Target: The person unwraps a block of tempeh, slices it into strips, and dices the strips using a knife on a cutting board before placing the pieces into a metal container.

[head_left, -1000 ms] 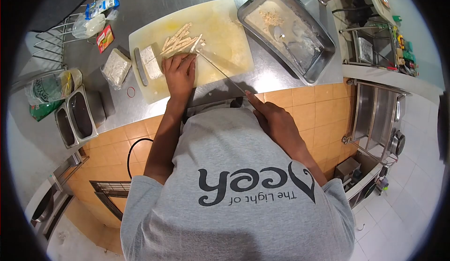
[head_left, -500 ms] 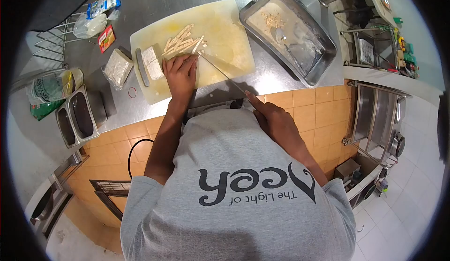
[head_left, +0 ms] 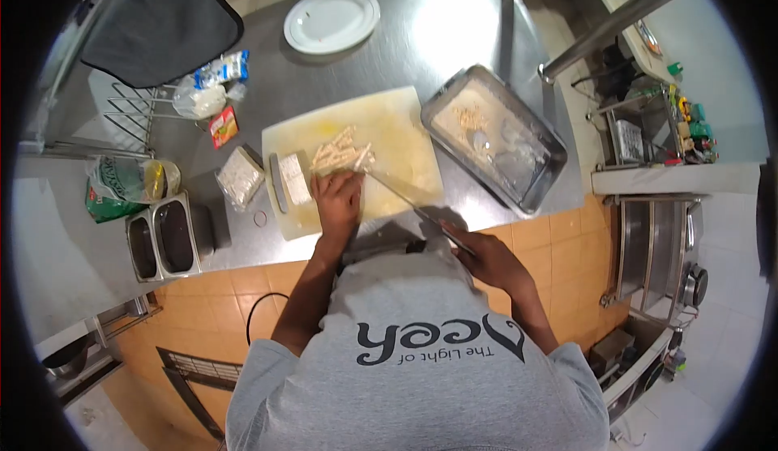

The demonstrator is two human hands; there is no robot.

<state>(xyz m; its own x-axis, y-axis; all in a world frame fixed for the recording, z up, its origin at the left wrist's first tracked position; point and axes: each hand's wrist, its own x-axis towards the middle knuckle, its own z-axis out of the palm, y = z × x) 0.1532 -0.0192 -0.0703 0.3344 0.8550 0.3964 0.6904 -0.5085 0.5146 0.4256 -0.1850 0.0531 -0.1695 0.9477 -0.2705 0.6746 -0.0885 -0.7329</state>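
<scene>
On a white cutting board [head_left: 389, 119] lies a heap of pale tempeh strips [head_left: 336, 153]. My left hand [head_left: 338, 200] is closed at the near side of the heap, fingers bent down on tempeh mostly hidden beneath them. Left of those fingers rests a larger tempeh block [head_left: 294, 180]. My right hand [head_left: 489, 258] grips a long knife [head_left: 403, 194] by its handle. The blade slants up and left across the board, its tip by the strips and close to my left fingertips. A plastic-wrapped tempeh block [head_left: 241, 177] sits on the steel table beside the board.
A deep metal tray [head_left: 541, 185] with pale batter-like residue and a spoon stands right of the board. A white oval plate [head_left: 332, 20] is farther back. Packets [head_left: 223, 127], a red rubber band [head_left: 260, 219] and metal containers [head_left: 176, 236] are at the left.
The head view has tilted up, bringing the whole plate into sight and shifting the board lower. Both hands keep their places by the tempeh; the knife still points at the strips.
</scene>
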